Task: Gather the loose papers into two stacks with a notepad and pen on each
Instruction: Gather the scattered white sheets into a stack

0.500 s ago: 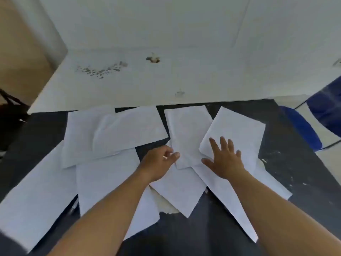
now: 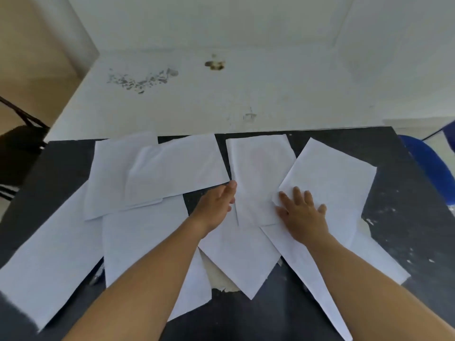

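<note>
Several loose white sheets lie spread and overlapping across a dark table (image 2: 394, 193). My left hand (image 2: 218, 205) reaches forward with fingers extended, its tips at the near corner of a tilted sheet (image 2: 177, 168) and the left edge of an upright sheet (image 2: 258, 173). My right hand (image 2: 301, 212) lies flat, fingers spread, on the left corner of an angled sheet (image 2: 332, 183) that overlaps the upright one. More sheets lie at the left (image 2: 49, 262) and under my arms (image 2: 236, 262). No notepad or pen is in view.
A scuffed white wall (image 2: 221, 94) rises right behind the table's far edge. A blue chair (image 2: 433, 168) stands at the right, a dark chair (image 2: 17, 153) at the left. Torn cream patches show on the tabletop near the front.
My left hand has uncurled and reached forward to the edge of the sheets. My right hand has slid a little left and stays flat on the angled sheet.
</note>
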